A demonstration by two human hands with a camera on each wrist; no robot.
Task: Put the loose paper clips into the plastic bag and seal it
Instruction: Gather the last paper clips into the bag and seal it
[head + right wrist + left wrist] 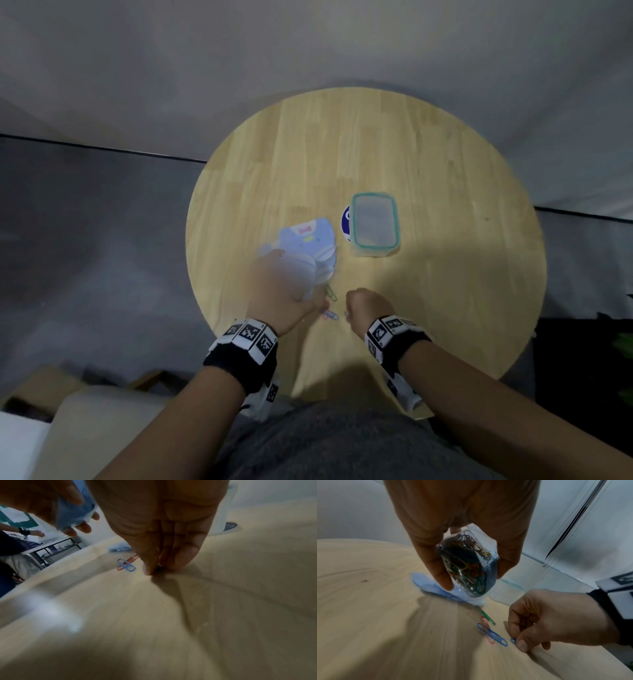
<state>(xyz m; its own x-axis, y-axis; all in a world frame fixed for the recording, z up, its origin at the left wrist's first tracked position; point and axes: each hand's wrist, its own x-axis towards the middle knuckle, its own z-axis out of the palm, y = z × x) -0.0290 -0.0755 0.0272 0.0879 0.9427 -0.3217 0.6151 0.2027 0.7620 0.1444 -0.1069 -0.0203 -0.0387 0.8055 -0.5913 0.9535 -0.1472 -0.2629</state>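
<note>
Here the left hand (462, 520) grips a crinkly clear plastic bag (467, 563) of wire clips; the right hand (556, 618), at 3 o'clock, pinches a small blue paper clip (513, 640) on the pale wooden surface (385, 628).

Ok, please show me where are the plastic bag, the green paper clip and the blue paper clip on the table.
plastic bag (467, 566), left wrist view, on its clip-filled middle.
green paper clip (485, 615), left wrist view, on the middle of its wire.
blue paper clip (493, 635), left wrist view, on its middle.

Matt pale wood table (428, 178); glossy clear plastic bag (471, 566).
</note>
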